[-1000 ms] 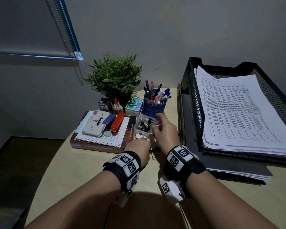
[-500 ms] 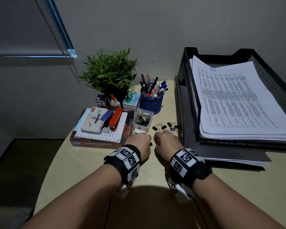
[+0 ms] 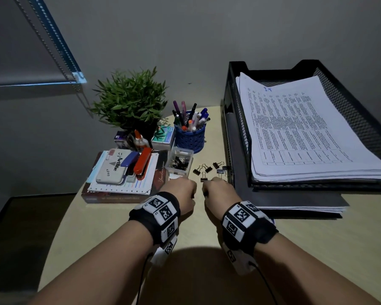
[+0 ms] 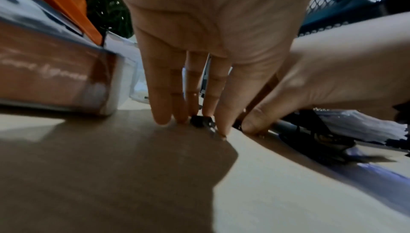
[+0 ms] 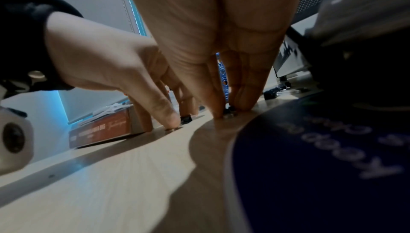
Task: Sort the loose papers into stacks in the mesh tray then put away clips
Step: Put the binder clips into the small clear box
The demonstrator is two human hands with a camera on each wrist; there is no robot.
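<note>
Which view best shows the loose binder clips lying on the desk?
The head view: the loose binder clips lie spread between the clear clip box and the mesh tray. The left wrist view shows one dark clip among the fingertips; the right wrist view shows a few, small and blurred.

wall (image 3: 207, 36): grey | window blind (image 3: 20, 62): lowered | desk (image 3: 317, 249): pale wood | light: dim

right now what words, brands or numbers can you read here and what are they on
"Artline" on the white stamp pad.
Script on the brown book spine: too blurred to read.
Printed text and blue handwriting on the top sheet in the mesh tray: too small to read.
White lettering on the dark blue surface: upside down, blurred.
</note>
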